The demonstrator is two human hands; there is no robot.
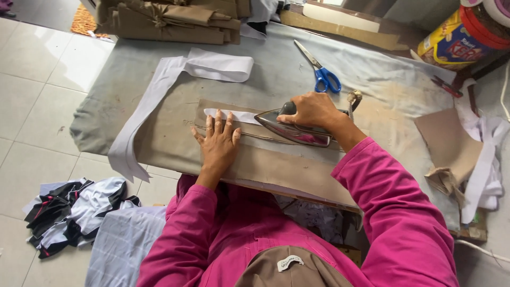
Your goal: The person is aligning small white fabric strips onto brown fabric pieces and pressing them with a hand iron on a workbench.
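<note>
- The handle of a metal iron (294, 129) is clasped in the right hand (312, 110), the grip closed around it with the knuckles turned up
- The iron is laid flat on the brown paper sheet (276, 159) that is spread over the cloth-covered worktop (276, 69), its pointed tip turned to the person's left
- A narrow white fabric strip (234, 115) is seen just ahead of the iron's tip, touching it or nearly so
- The left hand (219, 142) is pressed flat on the paper, fingers spread and nothing held, the grip open; the fingertips are set at the near edge of the white strip
- A longer white fabric band (159, 95) is draped from the far middle of the worktop over its left edge, well apart from both hands
- Blue-handled scissors (321, 72) are left on the worktop beyond the right hand
- Folded brown paper bundles (175, 21) are stacked at the far edge, and a yellow jar with a red lid (451, 42) is placed at the far right corner
- Brown and white offcuts (467, 154) are piled at the right, and a heap of dark and pale clothes (79, 210) is left on the tiled floor at the left
- Both arms are covered by pink sleeves (393, 212)
</note>
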